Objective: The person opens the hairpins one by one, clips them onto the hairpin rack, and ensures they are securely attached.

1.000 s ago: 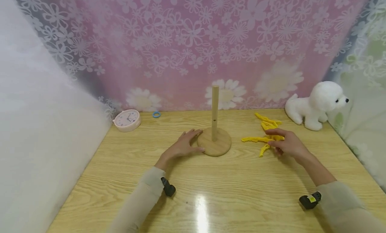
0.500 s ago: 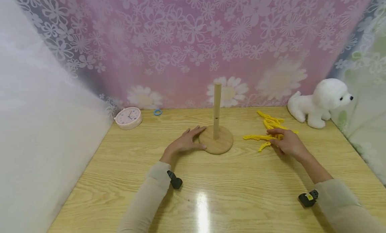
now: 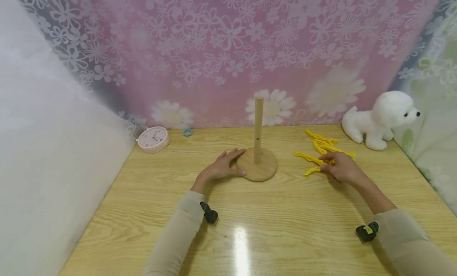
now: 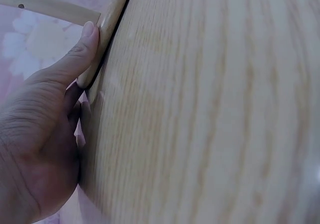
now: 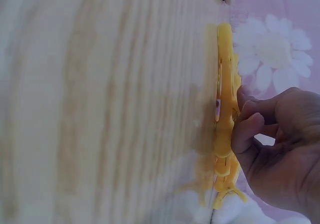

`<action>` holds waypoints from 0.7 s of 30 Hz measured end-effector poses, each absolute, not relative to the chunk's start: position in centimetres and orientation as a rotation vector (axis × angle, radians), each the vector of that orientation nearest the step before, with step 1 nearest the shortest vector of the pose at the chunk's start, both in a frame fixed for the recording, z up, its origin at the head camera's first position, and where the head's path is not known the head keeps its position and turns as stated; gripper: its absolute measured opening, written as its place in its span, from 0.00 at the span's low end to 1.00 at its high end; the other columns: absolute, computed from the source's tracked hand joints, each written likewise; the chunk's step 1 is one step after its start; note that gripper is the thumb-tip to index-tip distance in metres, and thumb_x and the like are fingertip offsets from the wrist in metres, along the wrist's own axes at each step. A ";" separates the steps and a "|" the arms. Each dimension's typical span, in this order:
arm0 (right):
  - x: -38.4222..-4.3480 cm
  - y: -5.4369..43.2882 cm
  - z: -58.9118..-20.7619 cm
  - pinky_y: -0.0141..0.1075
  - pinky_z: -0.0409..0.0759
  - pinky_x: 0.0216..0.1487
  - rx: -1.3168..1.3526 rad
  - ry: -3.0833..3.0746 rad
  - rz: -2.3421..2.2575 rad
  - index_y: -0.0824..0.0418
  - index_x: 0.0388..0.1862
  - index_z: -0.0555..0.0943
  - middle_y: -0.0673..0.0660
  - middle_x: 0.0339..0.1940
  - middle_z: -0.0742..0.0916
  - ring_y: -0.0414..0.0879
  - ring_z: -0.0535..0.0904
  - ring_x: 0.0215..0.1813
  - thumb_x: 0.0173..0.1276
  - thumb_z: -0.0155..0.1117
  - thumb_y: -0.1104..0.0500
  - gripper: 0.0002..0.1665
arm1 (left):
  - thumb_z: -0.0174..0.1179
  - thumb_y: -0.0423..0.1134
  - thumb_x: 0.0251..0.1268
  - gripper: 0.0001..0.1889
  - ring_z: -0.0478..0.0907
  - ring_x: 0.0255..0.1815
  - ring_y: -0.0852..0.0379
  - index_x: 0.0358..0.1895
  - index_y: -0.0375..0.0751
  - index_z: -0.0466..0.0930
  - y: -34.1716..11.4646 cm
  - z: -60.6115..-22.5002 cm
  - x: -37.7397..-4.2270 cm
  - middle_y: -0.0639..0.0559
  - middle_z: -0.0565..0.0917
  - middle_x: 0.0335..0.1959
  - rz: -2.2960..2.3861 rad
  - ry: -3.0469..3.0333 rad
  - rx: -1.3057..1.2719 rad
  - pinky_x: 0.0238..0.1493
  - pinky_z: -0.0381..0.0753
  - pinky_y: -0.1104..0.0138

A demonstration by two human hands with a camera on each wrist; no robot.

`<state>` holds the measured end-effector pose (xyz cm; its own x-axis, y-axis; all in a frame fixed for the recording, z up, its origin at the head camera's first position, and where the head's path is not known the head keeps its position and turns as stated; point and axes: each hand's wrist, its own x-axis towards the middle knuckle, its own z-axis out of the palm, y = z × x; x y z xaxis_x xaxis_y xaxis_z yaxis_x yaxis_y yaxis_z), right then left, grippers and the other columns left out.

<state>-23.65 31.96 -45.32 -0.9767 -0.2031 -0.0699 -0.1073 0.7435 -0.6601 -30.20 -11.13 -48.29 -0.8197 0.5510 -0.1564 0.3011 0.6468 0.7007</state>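
Observation:
My left hand rests at the left rim of a round wooden base, thumb and fingers spread along its edge. From the base rises an upright wooden post with a small hole in it. The left wrist view shows the thumb against the base's edge; most other fingers are hidden. On the right, my right hand pinches a slim yellow plastic clip, its far end pointing left. The right wrist view has the fingertips at the middle of the yellow clip. More yellow clips lie just behind the hand.
A pink round clock and a blue ring lie at the back left of the wooden table. At the back right stands a white plush dog. A pink flowered curtain hangs along the back edge.
The yellow clip in my right hand has swung, its left end moving up and away from the front. My left hand stays by the base. The head view has shifted slightly.

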 end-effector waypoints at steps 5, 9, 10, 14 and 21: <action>-23.8 31.8 -44.9 0.37 0.73 0.21 -0.305 2.884 -0.997 0.75 0.64 0.78 0.77 0.57 0.81 0.48 0.73 0.20 0.78 0.63 0.63 0.22 | 0.69 0.65 0.64 0.50 0.29 0.86 0.40 0.85 0.67 0.51 -11.1 -48.3 -30.1 0.55 0.43 0.87 0.980 2.507 0.676 0.79 0.41 0.32; -23.8 31.6 -44.5 0.36 0.74 0.20 -0.346 2.919 -1.047 0.73 0.67 0.75 0.79 0.64 0.78 0.48 0.72 0.18 0.80 0.60 0.63 0.22 | 0.69 0.65 0.64 0.50 0.29 0.86 0.40 0.85 0.67 0.50 -11.0 -48.2 -30.1 0.55 0.43 0.87 0.970 2.516 0.681 0.80 0.40 0.33; -23.8 31.5 -44.4 0.37 0.73 0.18 -0.344 2.889 -1.101 0.72 0.68 0.74 0.79 0.59 0.80 0.47 0.70 0.16 0.81 0.58 0.65 0.21 | 0.69 0.65 0.64 0.50 0.29 0.86 0.40 0.85 0.67 0.51 -11.0 -48.2 -30.1 0.55 0.43 0.87 0.972 2.520 0.679 0.80 0.41 0.33; -23.8 30.6 -44.3 0.36 0.73 0.20 -0.370 2.745 -1.323 0.72 0.71 0.70 0.73 0.36 0.81 0.46 0.70 0.21 0.82 0.50 0.70 0.21 | 0.69 0.65 0.63 0.50 0.30 0.86 0.40 0.85 0.68 0.52 -11.0 -48.2 -30.2 0.55 0.44 0.87 0.980 2.528 0.671 0.79 0.41 0.33; -23.9 28.7 -44.4 0.39 0.81 0.24 -0.410 2.829 -1.340 0.74 0.70 0.73 0.66 0.35 0.83 0.53 0.78 0.31 0.81 0.52 0.71 0.21 | 0.70 0.63 0.64 0.50 0.29 0.86 0.40 0.85 0.67 0.51 -11.1 -48.3 -30.0 0.55 0.43 0.88 0.992 2.512 0.673 0.80 0.40 0.34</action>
